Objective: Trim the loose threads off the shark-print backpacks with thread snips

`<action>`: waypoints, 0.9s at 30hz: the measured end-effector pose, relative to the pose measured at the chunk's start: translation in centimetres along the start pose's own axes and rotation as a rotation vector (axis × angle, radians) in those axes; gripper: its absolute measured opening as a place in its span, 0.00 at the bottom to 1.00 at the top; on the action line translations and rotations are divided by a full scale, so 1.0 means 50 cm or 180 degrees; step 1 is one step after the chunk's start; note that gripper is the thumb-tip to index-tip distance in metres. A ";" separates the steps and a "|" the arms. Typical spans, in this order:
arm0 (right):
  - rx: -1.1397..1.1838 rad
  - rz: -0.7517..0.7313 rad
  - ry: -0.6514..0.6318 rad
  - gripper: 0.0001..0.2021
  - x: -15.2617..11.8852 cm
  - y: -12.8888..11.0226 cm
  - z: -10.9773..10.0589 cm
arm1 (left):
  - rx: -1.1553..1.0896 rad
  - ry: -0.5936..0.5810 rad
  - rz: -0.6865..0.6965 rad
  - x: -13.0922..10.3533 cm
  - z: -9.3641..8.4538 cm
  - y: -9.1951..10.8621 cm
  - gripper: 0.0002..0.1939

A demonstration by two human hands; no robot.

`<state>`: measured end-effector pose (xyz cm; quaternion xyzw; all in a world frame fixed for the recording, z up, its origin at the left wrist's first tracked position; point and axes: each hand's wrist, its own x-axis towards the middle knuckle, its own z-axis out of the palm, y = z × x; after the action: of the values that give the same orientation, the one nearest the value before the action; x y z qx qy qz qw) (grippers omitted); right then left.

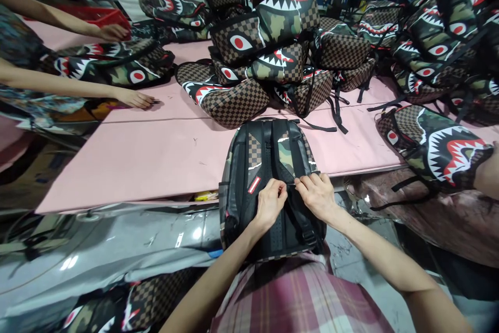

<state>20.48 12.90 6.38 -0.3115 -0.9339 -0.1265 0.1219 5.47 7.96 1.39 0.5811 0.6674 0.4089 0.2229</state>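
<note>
A black backpack (238, 159) with checkered and camouflage panels stands propped against the table edge, its shoulder-strap side facing me. My left hand (272, 199) is closed in a pinch over the middle of its back panel; whatever is between the fingertips is too small to make out. Just beside it, my right hand (315, 194) is closed on the right shoulder strap (287, 156), fingers bent over it. The two hands' fingertips nearly meet. A small red label (254, 185) shows on the left strap.
Several shark-print backpacks (237, 102) are piled on the pink table (156, 161), with more stacked at the right. At the left, a co-worker's hand (134, 98) rests on the table near another backpack (117, 70). Someone's arm (487, 172) reaches a backpack (436, 141) at the right.
</note>
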 end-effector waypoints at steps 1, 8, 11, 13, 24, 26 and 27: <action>-0.0040 0.0035 0.0020 0.11 0.000 -0.003 -0.001 | -0.0226 0.0012 -0.0106 0.000 -0.001 0.003 0.07; 0.0503 0.0494 -0.0056 0.10 -0.004 0.006 0.002 | -0.1959 0.0232 -0.1325 -0.012 0.016 -0.008 0.05; 0.0826 0.0530 -0.0150 0.09 -0.001 0.012 -0.001 | -0.2401 0.0243 -0.1586 -0.018 0.024 -0.010 0.10; 0.0780 0.0437 -0.0184 0.09 0.003 0.010 -0.003 | -0.2607 0.0250 -0.1663 -0.020 0.025 -0.006 0.11; 0.0744 0.0380 -0.0261 0.09 0.010 0.004 0.009 | -0.2364 0.0336 -0.1578 -0.032 0.025 0.008 0.09; 0.1258 0.0679 -0.0314 0.08 -0.002 0.025 0.018 | -0.1991 0.0177 -0.1351 -0.061 -0.002 0.013 0.08; 0.1560 0.0900 -0.0332 0.09 -0.010 0.038 0.023 | -0.1652 -0.0090 -0.1111 -0.079 -0.022 0.015 0.09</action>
<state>21.84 14.44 5.43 -0.4060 -0.8889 0.1374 0.1617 5.95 3.85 1.89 0.3871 0.6273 0.5131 0.4398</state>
